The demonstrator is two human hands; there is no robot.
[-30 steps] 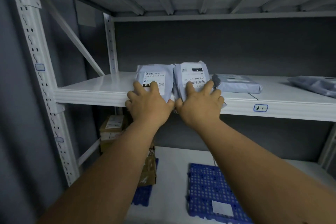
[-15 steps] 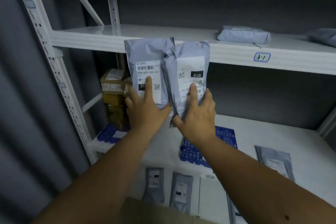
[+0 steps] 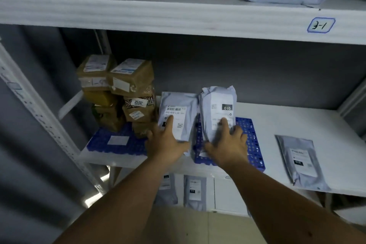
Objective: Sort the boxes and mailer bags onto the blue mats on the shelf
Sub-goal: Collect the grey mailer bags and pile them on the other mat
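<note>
Dropped both mailer bags from the 3-1 tier down to the shelf below vs 1 s ago; now over the blue mats. Left hand (image 3: 167,145) grips left mailer bag (image 3: 177,117), index finger laid flat across the label, bag near upright, w/ lower edge hidden behind hand, so can't tell if touching the shelf. Right hand (image 3: 227,145) grips right mailer bag (image 3: 217,111) same way, tilted over the right blue mat (image 3: 252,144). Held label-out, prob. to keep codes readable while sorting. Left blue mat (image 3: 105,140) carries stacked cardboard boxes (image 3: 120,93), so looks like boxes left, bags right. Readable: "010-010-L30-551" on left bag, "010" on right bag (upside down), "2012" on a box, "3-1" tag (image 3: 320,25) on upper shelf edge (image 3: 158,18). Another mailer bag (image 3: 301,161) flat on same shelf, off-mat, well right.
</note>
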